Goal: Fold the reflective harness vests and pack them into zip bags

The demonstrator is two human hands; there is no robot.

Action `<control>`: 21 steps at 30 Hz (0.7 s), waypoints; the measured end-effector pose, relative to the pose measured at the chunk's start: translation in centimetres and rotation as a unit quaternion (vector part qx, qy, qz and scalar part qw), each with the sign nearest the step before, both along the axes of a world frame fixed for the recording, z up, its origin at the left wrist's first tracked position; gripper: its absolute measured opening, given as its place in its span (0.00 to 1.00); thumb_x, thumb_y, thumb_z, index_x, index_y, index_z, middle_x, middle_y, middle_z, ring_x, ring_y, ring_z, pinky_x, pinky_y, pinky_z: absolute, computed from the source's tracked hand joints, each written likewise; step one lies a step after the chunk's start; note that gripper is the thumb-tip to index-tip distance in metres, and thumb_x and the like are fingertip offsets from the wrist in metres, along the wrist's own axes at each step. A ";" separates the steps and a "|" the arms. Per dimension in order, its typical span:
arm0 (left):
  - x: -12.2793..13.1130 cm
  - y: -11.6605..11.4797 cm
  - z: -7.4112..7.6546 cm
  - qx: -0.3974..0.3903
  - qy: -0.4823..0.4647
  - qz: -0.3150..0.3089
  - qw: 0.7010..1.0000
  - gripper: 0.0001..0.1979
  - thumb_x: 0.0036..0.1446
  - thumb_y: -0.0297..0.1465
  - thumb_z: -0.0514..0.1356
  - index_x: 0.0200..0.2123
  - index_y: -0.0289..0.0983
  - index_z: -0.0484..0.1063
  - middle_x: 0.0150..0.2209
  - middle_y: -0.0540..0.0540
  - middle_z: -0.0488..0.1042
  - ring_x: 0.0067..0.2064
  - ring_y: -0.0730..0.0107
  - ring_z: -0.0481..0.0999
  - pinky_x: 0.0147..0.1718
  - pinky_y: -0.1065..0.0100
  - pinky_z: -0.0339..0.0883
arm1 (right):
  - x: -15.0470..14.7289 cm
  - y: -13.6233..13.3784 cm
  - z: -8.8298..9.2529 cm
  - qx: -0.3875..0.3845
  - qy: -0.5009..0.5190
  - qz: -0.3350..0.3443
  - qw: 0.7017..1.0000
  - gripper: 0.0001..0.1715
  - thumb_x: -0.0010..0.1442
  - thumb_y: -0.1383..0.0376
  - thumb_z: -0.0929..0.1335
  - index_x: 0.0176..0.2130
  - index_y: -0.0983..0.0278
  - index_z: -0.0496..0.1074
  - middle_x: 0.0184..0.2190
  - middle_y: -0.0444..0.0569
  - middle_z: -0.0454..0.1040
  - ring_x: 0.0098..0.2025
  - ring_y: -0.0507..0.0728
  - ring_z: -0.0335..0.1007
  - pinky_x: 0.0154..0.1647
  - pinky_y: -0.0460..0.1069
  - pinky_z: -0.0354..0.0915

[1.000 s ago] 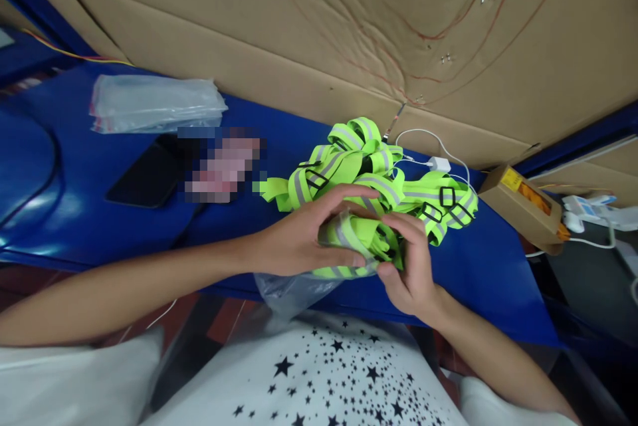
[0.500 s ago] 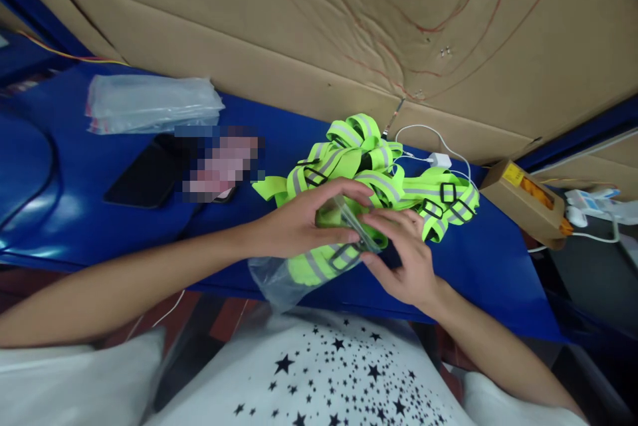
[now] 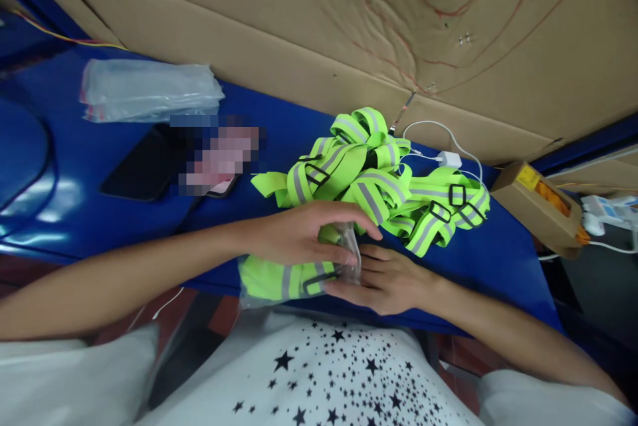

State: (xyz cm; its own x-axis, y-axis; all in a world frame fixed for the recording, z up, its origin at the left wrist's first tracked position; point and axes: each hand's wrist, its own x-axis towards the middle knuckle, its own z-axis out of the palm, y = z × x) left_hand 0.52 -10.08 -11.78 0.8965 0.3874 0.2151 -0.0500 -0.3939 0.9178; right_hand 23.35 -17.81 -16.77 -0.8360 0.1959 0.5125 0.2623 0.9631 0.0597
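Note:
My left hand point(image 3: 304, 236) grips the mouth of a clear plastic bag point(image 3: 279, 283) at the near edge of the blue table point(image 3: 90, 167). A folded neon-yellow reflective strap point(image 3: 284, 278) lies inside the bag. My right hand point(image 3: 386, 280) presses against the bag's open end from the right, its fingers stretched out along it. Just behind both hands sits a pile of the same neon-yellow reflective straps point(image 3: 379, 180) with black buckles.
A stack of clear plastic bags point(image 3: 147, 88) lies at the far left, with a black phone point(image 3: 137, 163) in front of it. A white charger and cable point(image 3: 448, 159) sit behind the pile. A small cardboard box point(image 3: 541, 207) rests at the right. Cardboard sheets point(image 3: 349, 27) stand behind.
The strap has gone from my fingers into the bag, which now lies flatter toward the left. My right hand dropped lower and flattened against the bag's opening.

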 end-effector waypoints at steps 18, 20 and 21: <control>-0.3 0.8 -1.0 -0.039 -0.121 0.037 0.991 0.30 0.57 0.25 0.70 0.62 0.40 0.68 0.57 0.38 0.74 0.53 0.59 0.80 0.52 0.64 0.75 | 1.3 0.2 1.3 -0.136 0.087 -0.140 0.977 0.16 0.65 0.75 0.65 0.49 0.61 0.72 0.38 0.45 0.80 0.42 0.54 0.73 0.45 0.52 0.60; -0.4 0.9 -0.8 -0.047 -0.077 0.013 0.996 0.30 0.58 0.26 0.69 0.62 0.41 0.68 0.58 0.39 0.74 0.53 0.62 0.79 0.52 0.67 0.75 | 1.2 0.1 1.0 -0.170 0.055 -0.112 0.977 0.18 0.65 0.75 0.65 0.53 0.64 0.71 0.38 0.47 0.78 0.44 0.54 0.73 0.46 0.52 0.60; -0.5 0.9 -0.6 -0.055 -0.048 0.002 0.997 0.29 0.59 0.27 0.69 0.62 0.41 0.68 0.58 0.40 0.73 0.53 0.63 0.79 0.52 0.68 0.74 | 1.1 0.1 0.8 -0.181 0.041 -0.094 0.978 0.21 0.64 0.76 0.65 0.55 0.64 0.70 0.38 0.47 0.78 0.44 0.54 0.72 0.46 0.51 0.61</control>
State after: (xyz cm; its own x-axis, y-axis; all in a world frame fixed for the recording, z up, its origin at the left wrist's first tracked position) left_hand 0.06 -9.16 -12.40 0.8720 0.4175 0.2556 -0.1375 -0.2923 0.9464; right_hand 24.49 -17.68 -15.99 -0.7269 0.5232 0.4448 0.4258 0.8516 -0.3058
